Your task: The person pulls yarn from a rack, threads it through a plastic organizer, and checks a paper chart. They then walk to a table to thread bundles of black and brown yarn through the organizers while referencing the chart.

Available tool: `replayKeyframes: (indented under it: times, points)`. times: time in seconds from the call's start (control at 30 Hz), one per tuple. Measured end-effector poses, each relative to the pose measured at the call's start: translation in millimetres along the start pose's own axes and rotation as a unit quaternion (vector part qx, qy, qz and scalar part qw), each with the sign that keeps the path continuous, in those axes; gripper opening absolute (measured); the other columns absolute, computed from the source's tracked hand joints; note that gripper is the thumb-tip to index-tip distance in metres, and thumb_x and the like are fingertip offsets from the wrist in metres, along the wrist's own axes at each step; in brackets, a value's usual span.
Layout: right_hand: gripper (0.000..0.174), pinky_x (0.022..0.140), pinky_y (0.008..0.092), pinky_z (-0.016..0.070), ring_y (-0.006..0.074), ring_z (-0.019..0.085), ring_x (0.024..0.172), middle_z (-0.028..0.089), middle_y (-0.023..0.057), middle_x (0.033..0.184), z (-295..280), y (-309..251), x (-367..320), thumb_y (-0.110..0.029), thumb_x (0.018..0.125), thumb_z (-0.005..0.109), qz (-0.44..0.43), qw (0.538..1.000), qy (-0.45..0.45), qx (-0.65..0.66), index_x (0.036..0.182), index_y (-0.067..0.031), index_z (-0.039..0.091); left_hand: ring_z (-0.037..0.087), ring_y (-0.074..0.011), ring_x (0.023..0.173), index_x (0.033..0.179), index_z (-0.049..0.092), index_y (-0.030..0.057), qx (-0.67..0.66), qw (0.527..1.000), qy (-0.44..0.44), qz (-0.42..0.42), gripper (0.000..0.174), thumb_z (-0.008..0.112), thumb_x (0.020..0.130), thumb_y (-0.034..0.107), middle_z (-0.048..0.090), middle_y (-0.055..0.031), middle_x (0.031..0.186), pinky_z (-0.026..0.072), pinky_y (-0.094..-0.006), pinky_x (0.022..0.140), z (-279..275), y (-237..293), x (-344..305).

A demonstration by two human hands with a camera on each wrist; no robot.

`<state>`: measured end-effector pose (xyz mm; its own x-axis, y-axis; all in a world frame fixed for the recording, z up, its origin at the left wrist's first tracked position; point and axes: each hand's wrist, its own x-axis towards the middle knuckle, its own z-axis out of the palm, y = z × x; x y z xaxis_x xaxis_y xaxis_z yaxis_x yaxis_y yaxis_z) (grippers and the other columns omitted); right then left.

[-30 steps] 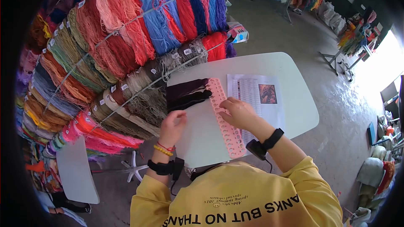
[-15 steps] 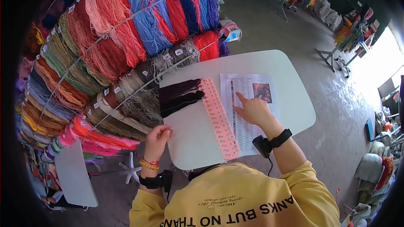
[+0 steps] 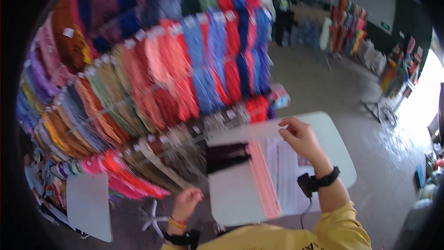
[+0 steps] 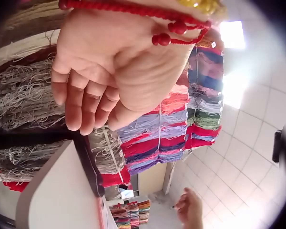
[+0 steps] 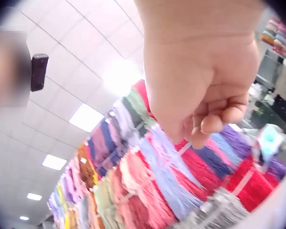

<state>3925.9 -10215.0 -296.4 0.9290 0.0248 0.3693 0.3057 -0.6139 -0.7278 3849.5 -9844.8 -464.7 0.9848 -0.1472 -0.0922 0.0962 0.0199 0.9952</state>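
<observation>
The right hand [image 3: 303,140] is raised above the far part of the white table [image 3: 231,203], over the printed sheet [image 3: 287,180], fingers loosely bent and holding nothing. Beside the sheet lies a pink strip with holes [image 3: 264,180], with dark thread bundles [image 3: 226,156] at its far end. At the table's left edge the left hand [image 3: 187,201] hangs free. In the left wrist view the left hand [image 4: 105,76] shows an empty palm and relaxed fingers. The right wrist view has the right hand [image 5: 205,86] with fingers loosely curled, touching nothing.
Racks of coloured yarn skeins [image 3: 171,74] rise beyond and left of the table, their lower grey skeins [image 3: 185,153] close to its edge. A second white table [image 3: 89,203] stands at the left. More yarn racks [image 3: 349,28] are at the back right.
The head view has tilted up, showing more of the racks. The right hand has left the sheet's surface, where its index finger pointed, and risen. The left hand stays empty by the table edge.
</observation>
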Motion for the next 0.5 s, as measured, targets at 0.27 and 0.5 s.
replayKeyframes:
  times: [0.27,0.5]
  points:
    - [0.011,0.055,0.0212,0.0405,0.0041,0.047,0.06,0.054,-0.0007,0.067,8,-199,135,-0.011,0.082,0.059,-0.286,0.943,0.097,0.141,0.083,-0.0007,0.057,0.058,-0.0101,0.074,0.104,0.057,0.0004,0.15,0.984,0.084,0.043,0.021,0.056,0.086,0.01,0.062,-0.0054,0.082,0.0477,-0.0234,0.068,-66,13,-35]
    - [0.019,0.067,0.0341,0.0478,0.0245,0.062,0.074,0.064,0.0103,0.079,30,-295,250,-0.021,0.078,0.059,-0.336,0.905,0.258,-0.032,0.086,-0.0047,0.062,0.06,-0.0119,0.08,0.101,0.059,0.0007,0.021,0.99,0.14,0.017,0.019,0.057,0.086,0.012,0.064,-0.0072,0.085,0.0476,-0.0241,0.072,-144,-20,-77]
